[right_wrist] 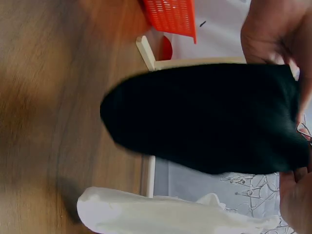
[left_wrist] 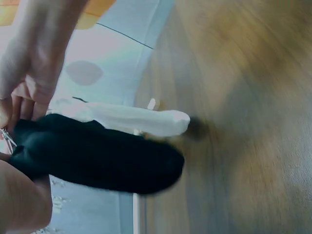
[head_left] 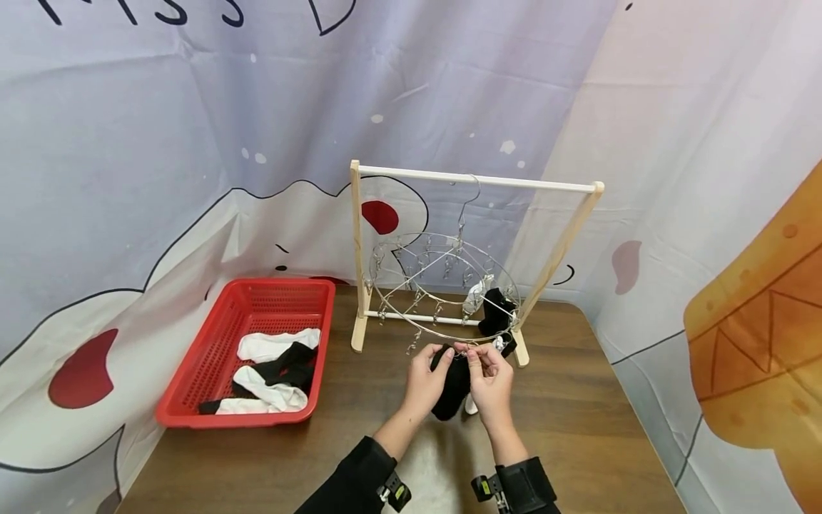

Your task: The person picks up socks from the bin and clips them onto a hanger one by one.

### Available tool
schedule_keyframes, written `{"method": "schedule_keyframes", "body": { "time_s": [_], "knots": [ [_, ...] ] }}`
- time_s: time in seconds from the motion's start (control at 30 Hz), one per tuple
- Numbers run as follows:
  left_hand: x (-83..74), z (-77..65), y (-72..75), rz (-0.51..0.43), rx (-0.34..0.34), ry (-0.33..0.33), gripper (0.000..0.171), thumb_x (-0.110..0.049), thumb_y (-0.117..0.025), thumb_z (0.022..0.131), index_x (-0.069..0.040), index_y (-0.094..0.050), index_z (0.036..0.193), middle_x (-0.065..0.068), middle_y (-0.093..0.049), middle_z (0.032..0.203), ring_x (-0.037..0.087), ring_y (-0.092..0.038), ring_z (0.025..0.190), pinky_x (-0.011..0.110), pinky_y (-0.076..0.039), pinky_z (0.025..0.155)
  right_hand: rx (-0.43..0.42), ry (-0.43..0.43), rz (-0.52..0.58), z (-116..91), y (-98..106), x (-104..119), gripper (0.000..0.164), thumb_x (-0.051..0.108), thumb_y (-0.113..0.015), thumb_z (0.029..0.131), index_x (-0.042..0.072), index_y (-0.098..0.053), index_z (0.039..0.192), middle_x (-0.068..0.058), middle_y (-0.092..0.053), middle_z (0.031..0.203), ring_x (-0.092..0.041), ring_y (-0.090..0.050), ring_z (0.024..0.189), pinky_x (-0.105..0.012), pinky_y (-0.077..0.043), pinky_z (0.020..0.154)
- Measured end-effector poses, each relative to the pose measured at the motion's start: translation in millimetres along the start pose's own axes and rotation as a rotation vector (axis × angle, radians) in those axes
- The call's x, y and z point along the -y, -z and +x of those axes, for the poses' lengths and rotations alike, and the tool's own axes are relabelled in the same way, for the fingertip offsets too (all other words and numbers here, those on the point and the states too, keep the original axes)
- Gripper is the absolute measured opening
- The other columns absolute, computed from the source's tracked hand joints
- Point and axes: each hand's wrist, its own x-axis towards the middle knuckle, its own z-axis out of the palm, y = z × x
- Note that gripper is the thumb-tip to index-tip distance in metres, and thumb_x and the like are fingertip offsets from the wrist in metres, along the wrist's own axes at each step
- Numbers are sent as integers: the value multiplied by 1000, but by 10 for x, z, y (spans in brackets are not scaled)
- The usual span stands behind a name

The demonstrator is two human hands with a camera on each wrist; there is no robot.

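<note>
A black sock [head_left: 453, 389] hangs toe down in front of the hanger, its upper end between both hands. My left hand [head_left: 424, 382] pinches the sock's top edge at one side. The fingers of my right hand [head_left: 493, 385] pinch a metal clip [right_wrist: 304, 130] at the sock's top, just below the rim of the round wire drying hanger [head_left: 411, 314]. Right beside the black sock, a white sock [left_wrist: 146, 119] hangs down, mostly hidden in the head view. Farther round the ring hang another black sock [head_left: 496, 313] and another white sock [head_left: 478, 295].
The hanger hooks over the white bar [head_left: 475, 178] of a wooden-legged stand [head_left: 356, 250]. Several bare clips dangle from its ring. On the left of the wooden table [head_left: 578, 428] stands a red plastic basket [head_left: 193, 371] with black and white socks inside. A printed cloth hangs behind.
</note>
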Motion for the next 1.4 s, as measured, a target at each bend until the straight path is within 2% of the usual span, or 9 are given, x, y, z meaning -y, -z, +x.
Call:
{"method": "schedule_keyframes", "body": {
  "time_s": [0.23,0.4,0.5,0.6,0.77,0.87,1.03,1.23,1.4],
  "knots": [
    [17,27,26,-163,147,-114,15,-8,-58,104,2,-64,112,17,-71,115,19,-65,106,27,-50,94,-9,-9,30,30,33,29,12,-8,-59,99,-16,-61,92,-16,-78,96,-14,-74,98,-19,-54,90],
    [16,33,72,-72,190,-195,16,-14,-59,105,-3,-67,114,13,-73,113,21,-69,108,32,-53,95,24,-181,50,36,83,39,21,1,-54,105,-20,-58,104,0,-76,94,-6,-70,95,-17,-52,88],
    [11,18,99,126,122,-315,15,-21,-64,103,-10,-71,111,4,-77,103,14,-73,93,27,-57,82,43,-265,37,29,112,34,27,6,-50,108,-20,-56,112,7,-72,98,-3,-65,99,-15,-50,89],
    [14,2,150,324,5,-560,14,-22,-71,98,-13,-73,109,-1,-78,96,9,-73,83,22,-57,73,40,-296,41,23,138,16,29,8,-49,109,-18,-56,117,10,-71,106,-5,-64,108,-15,-48,94],
    [-20,165,360,392,-213,-906,23,-16,-74,93,-3,-71,112,7,-75,108,22,-71,96,27,-57,88,2,-273,59,24,180,-5,30,6,-49,108,-19,-56,122,6,-70,113,-5,-64,109,-16,-49,94],
    [-44,369,570,446,-265,-825,38,-20,-67,98,2,-63,128,14,-66,131,33,-61,119,40,-46,108,-20,-258,43,37,215,-20,29,5,-51,107,-18,-58,124,5,-70,115,-3,-64,108,-16,-48,95],
    [-29,630,868,637,-103,-642,44,-34,-59,102,-3,-62,134,15,-49,153,39,-37,145,53,-26,121,-57,-241,-20,53,281,-79,28,4,-55,105,-13,-62,126,12,-69,116,-1,-64,109,-14,-47,94],
    [-60,604,831,638,4,-649,26,-29,-62,102,-4,-67,108,15,-49,153,38,-33,149,57,-26,121,-148,-195,-26,28,255,-93,41,-4,-59,101,-13,-48,139,-30,-58,131,-7,-64,108,-14,-49,94],
    [-125,503,712,618,3,-672,21,-26,-61,102,-5,-67,105,16,-50,152,39,-32,150,59,-24,121,-258,-91,-72,0,185,-62,56,-8,-67,94,-10,-40,143,-27,-41,147,-30,-49,133,-20,-42,108]
  ]
}}
